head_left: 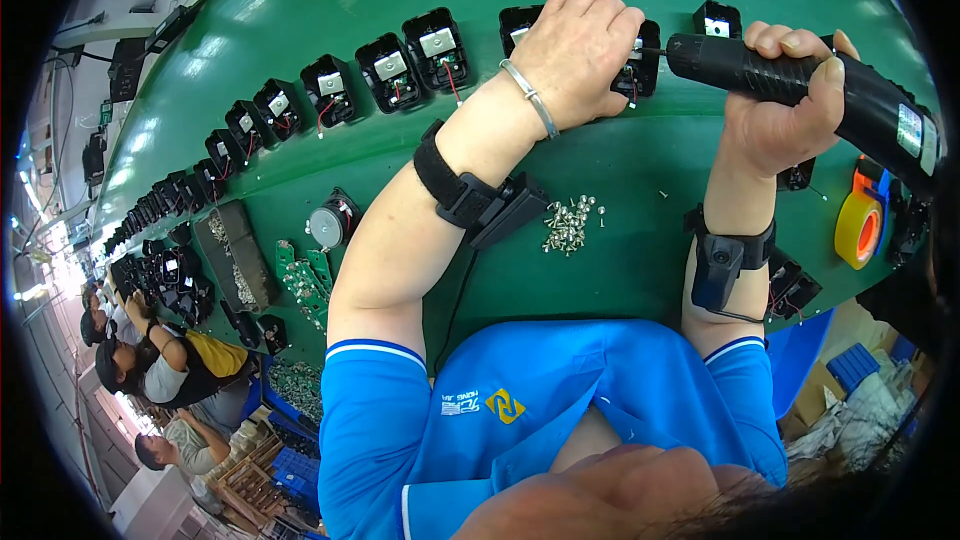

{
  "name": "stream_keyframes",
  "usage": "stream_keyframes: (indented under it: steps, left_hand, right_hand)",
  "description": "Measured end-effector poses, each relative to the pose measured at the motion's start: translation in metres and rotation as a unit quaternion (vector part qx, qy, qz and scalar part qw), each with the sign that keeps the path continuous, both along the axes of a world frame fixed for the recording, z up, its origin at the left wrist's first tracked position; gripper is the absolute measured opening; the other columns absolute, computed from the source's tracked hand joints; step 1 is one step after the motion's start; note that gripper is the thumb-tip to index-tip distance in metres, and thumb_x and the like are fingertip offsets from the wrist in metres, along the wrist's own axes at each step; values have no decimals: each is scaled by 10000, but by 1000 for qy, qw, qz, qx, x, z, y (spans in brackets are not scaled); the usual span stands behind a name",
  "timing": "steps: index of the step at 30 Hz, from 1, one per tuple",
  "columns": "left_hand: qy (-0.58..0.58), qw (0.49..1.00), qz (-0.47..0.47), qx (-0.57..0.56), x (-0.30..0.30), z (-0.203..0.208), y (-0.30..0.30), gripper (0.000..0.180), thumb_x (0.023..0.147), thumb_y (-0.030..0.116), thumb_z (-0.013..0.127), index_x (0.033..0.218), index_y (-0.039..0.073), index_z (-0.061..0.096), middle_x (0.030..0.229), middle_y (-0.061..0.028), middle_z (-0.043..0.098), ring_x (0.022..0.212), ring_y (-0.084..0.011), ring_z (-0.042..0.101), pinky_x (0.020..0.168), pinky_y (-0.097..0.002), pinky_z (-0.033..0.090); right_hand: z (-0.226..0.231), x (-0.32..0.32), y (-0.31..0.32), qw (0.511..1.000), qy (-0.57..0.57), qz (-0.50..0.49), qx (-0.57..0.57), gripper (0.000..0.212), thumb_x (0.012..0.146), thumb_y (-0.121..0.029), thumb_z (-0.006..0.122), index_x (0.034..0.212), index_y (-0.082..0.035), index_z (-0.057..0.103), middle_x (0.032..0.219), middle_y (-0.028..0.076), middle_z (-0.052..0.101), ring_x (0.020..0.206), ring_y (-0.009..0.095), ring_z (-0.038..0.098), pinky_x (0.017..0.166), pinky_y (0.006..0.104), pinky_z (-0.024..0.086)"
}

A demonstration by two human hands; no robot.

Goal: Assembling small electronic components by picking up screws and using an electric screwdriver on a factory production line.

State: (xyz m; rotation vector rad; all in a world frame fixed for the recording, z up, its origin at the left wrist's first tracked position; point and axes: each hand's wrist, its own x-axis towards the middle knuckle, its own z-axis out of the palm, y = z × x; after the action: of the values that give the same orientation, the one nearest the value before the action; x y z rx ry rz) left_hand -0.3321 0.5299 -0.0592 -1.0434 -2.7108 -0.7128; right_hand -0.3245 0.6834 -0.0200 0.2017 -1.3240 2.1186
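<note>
My right hand [785, 105] is wrapped around a black electric screwdriver [740, 65], held nearly level with its bit pointing left. The bit's tip reaches a black plastic housing [646, 72] that has a metal block and red wires inside. Bent over that housing from its left side, my left hand [585, 52] grips it, and its fingertips are partly hidden. Another black housing [512, 24] shows just behind the left wrist. Below the hands, a small pile of silver screws [567, 226] lies on the green table [600, 290].
Similar housings [388, 70] stand in a long curved row to the left. A round speaker [326, 226], green circuit boards [303, 275] and a screw tray [232, 255] lie left of my arm. Yellow tape [857, 228] sits at right. Other people [150, 370] work at far left.
</note>
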Motion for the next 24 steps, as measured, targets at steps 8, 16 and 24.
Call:
stream_keyframes:
  steps: [8, 16, 24]
  left_hand:
    - [35, 999, -4, -32, -1, -2, -2, 596, 466, 210, 709, 969, 24, 447, 908, -93, 485, 967, -242, 418, 924, -408, 249]
    - [37, 999, -10, -34, 0, -2, -4, 604, 461, 205, 708, 972, 18, 446, 910, -101, 485, 970, -246, 418, 924, -408, 250]
    - [7, 1000, -13, -1, -1, -1, -7, 643, 425, 121, 711, 994, 28, 426, 931, -115, 471, 955, -265, 431, 911, -392, 281]
  right_hand:
    - [-1, 0, -4, 1000, 8, 4, 9, 273, 741, -197, 415, 965, -45, 388, 650, 78, 504, 575, 187, 456, 585, 352, 377]
    - [-5, 2, -7, 998, 50, 42, 23, 276, 737, -172, 406, 979, -42, 382, 666, 87, 506, 566, 190, 461, 570, 366, 385]
    - [-9, -2, -10, 993, 82, 56, 68, 287, 748, -142, 397, 1013, -34, 374, 702, 103, 519, 569, 194, 473, 553, 354, 402]
